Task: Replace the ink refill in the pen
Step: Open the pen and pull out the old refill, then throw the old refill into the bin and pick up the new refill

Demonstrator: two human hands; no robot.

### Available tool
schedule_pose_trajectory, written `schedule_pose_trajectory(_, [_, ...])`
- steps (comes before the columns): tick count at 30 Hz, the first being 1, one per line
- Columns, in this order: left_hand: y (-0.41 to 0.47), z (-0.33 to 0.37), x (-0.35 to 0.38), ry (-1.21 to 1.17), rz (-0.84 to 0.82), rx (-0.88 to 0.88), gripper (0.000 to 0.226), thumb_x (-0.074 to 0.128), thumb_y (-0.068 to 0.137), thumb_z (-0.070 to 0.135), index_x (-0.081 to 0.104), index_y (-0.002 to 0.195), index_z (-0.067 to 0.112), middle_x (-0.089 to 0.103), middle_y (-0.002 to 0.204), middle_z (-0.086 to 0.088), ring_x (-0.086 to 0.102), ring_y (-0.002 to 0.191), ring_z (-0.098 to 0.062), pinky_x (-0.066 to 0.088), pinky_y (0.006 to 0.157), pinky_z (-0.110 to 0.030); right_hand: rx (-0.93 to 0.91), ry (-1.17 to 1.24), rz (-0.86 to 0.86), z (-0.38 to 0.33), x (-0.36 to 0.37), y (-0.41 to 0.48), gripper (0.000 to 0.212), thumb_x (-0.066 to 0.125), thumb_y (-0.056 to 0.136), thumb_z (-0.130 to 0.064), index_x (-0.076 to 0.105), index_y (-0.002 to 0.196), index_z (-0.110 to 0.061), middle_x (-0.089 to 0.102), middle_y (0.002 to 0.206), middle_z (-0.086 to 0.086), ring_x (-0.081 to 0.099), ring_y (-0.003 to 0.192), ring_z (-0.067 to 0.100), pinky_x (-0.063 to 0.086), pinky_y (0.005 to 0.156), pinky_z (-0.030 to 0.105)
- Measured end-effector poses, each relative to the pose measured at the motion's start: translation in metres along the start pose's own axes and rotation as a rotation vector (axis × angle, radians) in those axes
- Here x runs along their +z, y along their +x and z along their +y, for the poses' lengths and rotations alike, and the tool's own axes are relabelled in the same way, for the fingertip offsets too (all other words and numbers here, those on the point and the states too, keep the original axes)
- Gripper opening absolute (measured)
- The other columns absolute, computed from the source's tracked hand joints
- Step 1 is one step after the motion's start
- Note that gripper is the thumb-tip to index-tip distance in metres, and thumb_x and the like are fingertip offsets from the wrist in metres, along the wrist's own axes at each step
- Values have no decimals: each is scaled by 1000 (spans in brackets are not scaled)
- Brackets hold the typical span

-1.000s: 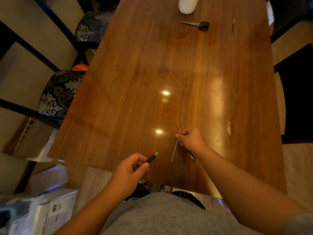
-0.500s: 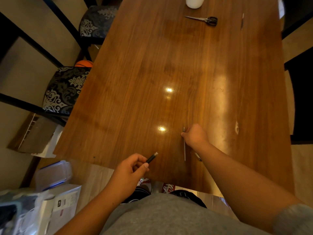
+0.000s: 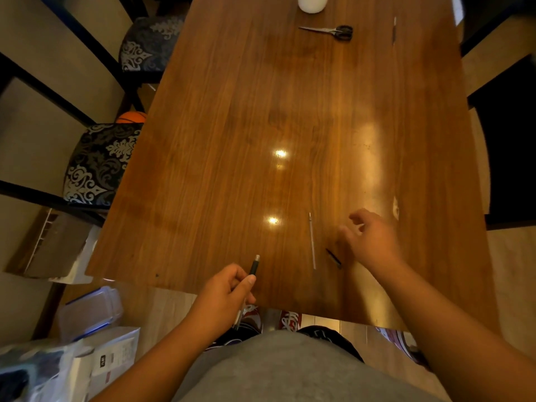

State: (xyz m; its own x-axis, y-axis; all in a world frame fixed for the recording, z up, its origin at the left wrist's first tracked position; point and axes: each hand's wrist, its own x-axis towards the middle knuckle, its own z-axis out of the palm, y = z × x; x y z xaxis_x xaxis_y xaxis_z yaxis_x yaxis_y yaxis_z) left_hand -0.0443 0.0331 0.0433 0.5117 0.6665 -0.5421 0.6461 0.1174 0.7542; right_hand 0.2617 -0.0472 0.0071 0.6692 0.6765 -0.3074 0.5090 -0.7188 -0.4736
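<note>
My left hand [image 3: 224, 294] grips a black pen barrel [image 3: 254, 265] near the table's front edge, its silver end pointing away from me. A thin pale ink refill [image 3: 312, 240] lies flat on the wooden table [image 3: 261, 111], lengthwise away from me. Just right of it lies a small black pen piece [image 3: 333, 257]. My right hand [image 3: 371, 237] hovers right of both, fingers spread and blurred, holding nothing. Far back on the right lies another thin pen or refill [image 3: 394, 29].
Black-handled scissors [image 3: 330, 31] and a white container [image 3: 312, 2] sit at the table's far end. Patterned chairs [image 3: 98, 163] stand along the left side. Boxes and a plastic tub [image 3: 87, 314] sit on the floor at lower left.
My right hand laid the refill on the table, let go and drew away to the right. The small black piece is now uncovered. My left hand kept hold of the barrel.
</note>
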Motion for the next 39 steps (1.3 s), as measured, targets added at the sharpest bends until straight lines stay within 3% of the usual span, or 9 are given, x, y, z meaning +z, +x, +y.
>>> schedule_pose_trajectory(4, [19,4,13,95,-4,-48,17,52,95,34,58,82,26,71,71,-4,63,59,-6,50,59,-27,8,-195,-67,53,-2,-41,75,64,77,-60,40,140,-29,46,144,2,42,130,25,45,99,41])
schedule_pose_trajectory(9, [49,10,30,136,-53,-81,9,54,95,24,56,87,22,72,82,-5,63,66,-18,54,63,-39,50,-350,-128,91,18,-82,95,55,71,-76,19,149,-35,19,160,2,20,145,28,32,112,47])
schedule_pose_trajectory(11, [61,12,35,184,-58,-83,7,56,94,26,57,88,23,72,85,-5,66,70,-20,54,63,-39,48,-380,-123,100,28,-91,97,48,71,-80,16,150,-35,14,162,3,12,148,28,25,115,48])
schedule_pose_trajectory(14, [80,13,39,249,-39,-71,12,58,92,31,60,84,22,72,80,-6,60,58,-14,49,54,-32,48,-393,-112,106,38,-98,96,41,73,-82,12,152,-35,6,164,3,4,149,28,13,117,48])
schedule_pose_trajectory(19, [107,15,44,357,-8,-69,22,60,88,33,60,70,20,60,57,0,55,51,-17,44,51,-31,45,-385,-88,104,41,-100,92,34,77,-80,10,153,-34,2,164,5,0,150,27,11,118,49])
schedule_pose_trajectory(23, [125,18,49,422,-5,-63,23,60,87,34,58,68,21,61,56,1,56,48,-16,43,47,-29,36,-389,-78,103,41,-104,89,26,80,-79,6,154,-33,-2,164,5,-5,150,26,4,119,47])
schedule_pose_trajectory(28, [138,23,52,505,14,12,25,58,86,41,56,68,24,62,56,1,60,50,-17,41,44,-26,40,-330,-96,101,40,-105,88,33,82,-75,6,154,-33,-5,164,4,-9,150,25,-1,119,47])
schedule_pose_trajectory(32, [143,25,56,569,25,48,27,58,86,42,54,67,24,63,57,1,61,54,-17,50,50,-33,54,-314,-100,101,39,-105,89,36,81,-75,7,154,-33,-5,164,3,-8,150,25,-1,119,47])
schedule_pose_trajectory(39, [145,24,57,617,40,93,28,60,85,42,51,64,25,61,58,5,59,55,-16,47,50,-29,81,-329,-85,98,39,-105,89,41,80,-75,10,153,-33,-1,164,3,-3,150,25,3,119,48])
